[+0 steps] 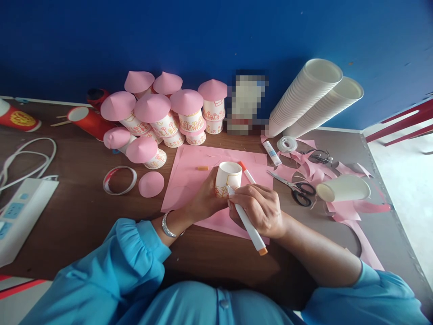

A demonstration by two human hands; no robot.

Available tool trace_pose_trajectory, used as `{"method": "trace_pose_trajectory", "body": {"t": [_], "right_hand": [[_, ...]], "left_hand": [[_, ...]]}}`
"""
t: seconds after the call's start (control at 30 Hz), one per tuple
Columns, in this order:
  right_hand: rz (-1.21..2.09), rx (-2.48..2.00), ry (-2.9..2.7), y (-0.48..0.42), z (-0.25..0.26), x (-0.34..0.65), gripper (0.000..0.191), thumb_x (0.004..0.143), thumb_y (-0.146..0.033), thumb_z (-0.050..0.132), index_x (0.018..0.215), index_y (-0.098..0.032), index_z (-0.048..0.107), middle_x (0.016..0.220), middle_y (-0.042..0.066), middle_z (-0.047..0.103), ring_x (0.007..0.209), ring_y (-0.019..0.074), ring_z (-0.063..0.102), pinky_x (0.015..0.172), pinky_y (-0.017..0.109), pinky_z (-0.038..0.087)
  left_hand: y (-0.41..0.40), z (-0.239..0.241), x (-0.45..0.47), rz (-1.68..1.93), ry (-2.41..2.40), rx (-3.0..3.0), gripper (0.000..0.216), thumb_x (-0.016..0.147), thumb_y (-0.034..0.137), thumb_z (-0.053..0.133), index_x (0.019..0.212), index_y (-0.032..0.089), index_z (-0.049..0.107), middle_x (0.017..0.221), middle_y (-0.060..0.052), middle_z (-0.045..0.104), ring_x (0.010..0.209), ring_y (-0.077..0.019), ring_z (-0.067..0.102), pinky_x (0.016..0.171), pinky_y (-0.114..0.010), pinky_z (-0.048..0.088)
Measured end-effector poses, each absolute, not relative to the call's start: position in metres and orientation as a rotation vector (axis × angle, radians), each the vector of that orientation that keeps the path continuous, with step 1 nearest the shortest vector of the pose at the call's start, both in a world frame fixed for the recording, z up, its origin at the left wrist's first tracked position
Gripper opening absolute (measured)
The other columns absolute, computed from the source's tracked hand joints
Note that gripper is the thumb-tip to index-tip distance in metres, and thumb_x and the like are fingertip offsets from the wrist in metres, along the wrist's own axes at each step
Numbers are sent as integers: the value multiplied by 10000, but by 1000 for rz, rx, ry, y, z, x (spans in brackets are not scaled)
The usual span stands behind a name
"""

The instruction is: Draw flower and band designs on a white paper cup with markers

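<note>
My left hand [204,198] grips a small white paper cup [229,176] that stands upright on a pink paper sheet [189,176]. My right hand [259,210] holds a white marker with an orange end [250,230], its tip touching the cup's lower side, where orange drawings show. A second orange marker [246,172] lies on the pink sheet just right of the cup. A small orange cap [202,168] lies left of it.
Several decorated cups with pink cone lids [162,113] stand behind. Two long stacks of white cups [311,97] lean at the back right. Scissors [297,187], a tape roll [287,144], a glue stick [272,152], a lying cup [343,188], pink scraps, and a power strip [20,212] surround the sheet.
</note>
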State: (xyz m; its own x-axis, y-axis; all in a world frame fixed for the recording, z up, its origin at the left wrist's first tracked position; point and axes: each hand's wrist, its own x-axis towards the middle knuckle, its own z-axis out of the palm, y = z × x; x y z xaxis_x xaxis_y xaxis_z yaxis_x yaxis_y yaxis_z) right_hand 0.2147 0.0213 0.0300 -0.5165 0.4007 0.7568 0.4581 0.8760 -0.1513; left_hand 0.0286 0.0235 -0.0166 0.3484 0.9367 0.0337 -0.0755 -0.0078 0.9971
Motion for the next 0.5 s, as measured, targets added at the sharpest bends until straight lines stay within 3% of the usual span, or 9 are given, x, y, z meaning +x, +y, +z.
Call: {"method": "trace_pose_trajectory", "body": {"t": [0.5], "right_hand": [[-76,-611,-2161,26,32,217,181,927,-78,632,1063,-189,589,780,12,695,621,147,662,548,265,559]], "left_hand": [[26,-8,30,978,891,1127,646,755,436,928,1240,223,557,1004,-7,600,900,-176,572,814,-324,515]]}}
